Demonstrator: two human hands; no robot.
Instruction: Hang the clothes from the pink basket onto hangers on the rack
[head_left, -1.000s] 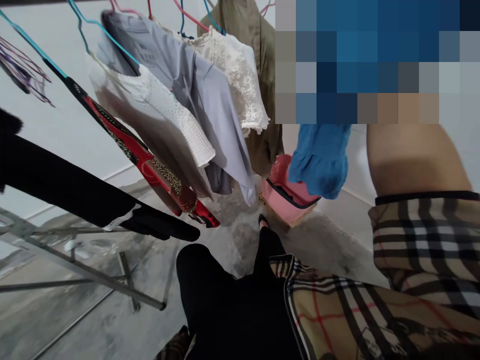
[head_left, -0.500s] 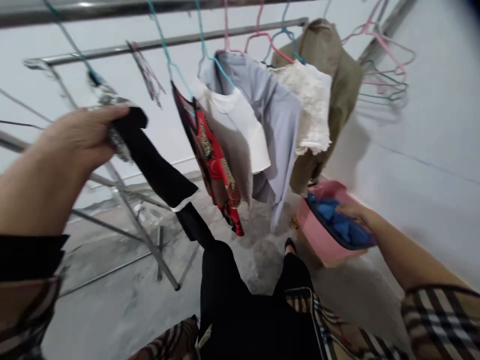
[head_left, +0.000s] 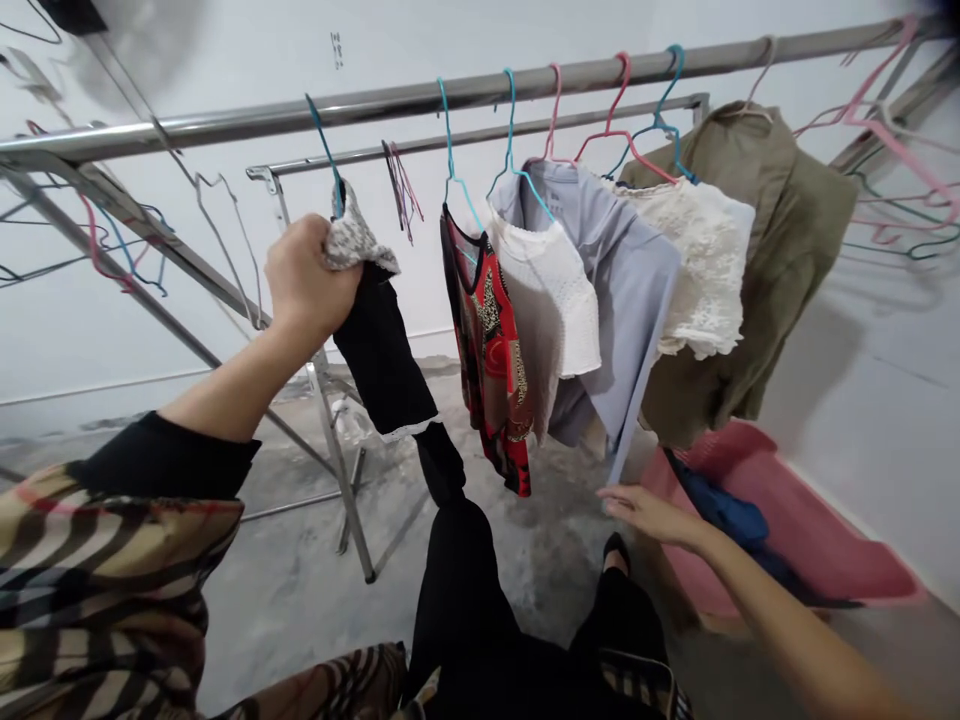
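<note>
My left hand (head_left: 307, 280) is raised and closed round the speckled grey top of a black garment (head_left: 386, 365), which hangs from a blue hanger (head_left: 324, 150) on the steel rail (head_left: 420, 95). The garment's black length drops toward my legs. My right hand (head_left: 649, 512) is low, fingers stretched out and holding nothing, beside the pink laundry basket (head_left: 810, 540). A blue cloth (head_left: 731, 512) lies in the basket.
Several garments hang on coloured hangers along the rail: a red patterned top (head_left: 491, 360), a white knit top (head_left: 559, 310), a grey shirt (head_left: 637, 290), a lace top (head_left: 709, 265), an olive jacket (head_left: 780, 260). A folding metal rack (head_left: 330, 450) stands left. White wall at right.
My left hand has lifted the black garment's top up to the rail. My right hand has come out of the basket, leaving the blue cloth there. The view has tilted upward.
</note>
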